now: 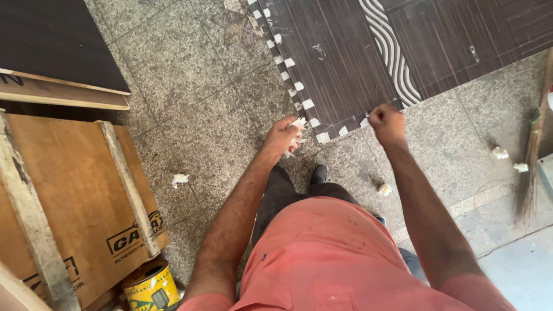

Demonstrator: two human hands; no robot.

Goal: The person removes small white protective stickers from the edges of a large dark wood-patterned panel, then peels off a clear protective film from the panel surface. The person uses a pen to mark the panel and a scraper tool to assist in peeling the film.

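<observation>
Above the granite floor (190,86), near the dark laminate sheet's (345,52) notched corner: left hand (282,137), grip closed on a crumpled white wad (297,137). Right hand (387,122) just beside, clenched to a fist, contents impossible to tell. Between them, sheet corner edged with white tabs. Farther out: white scraps (180,179) on the floor, plywood crate (69,207) at left edge, yellow can (151,285) at lower left, broom (533,161) at right edge.
</observation>
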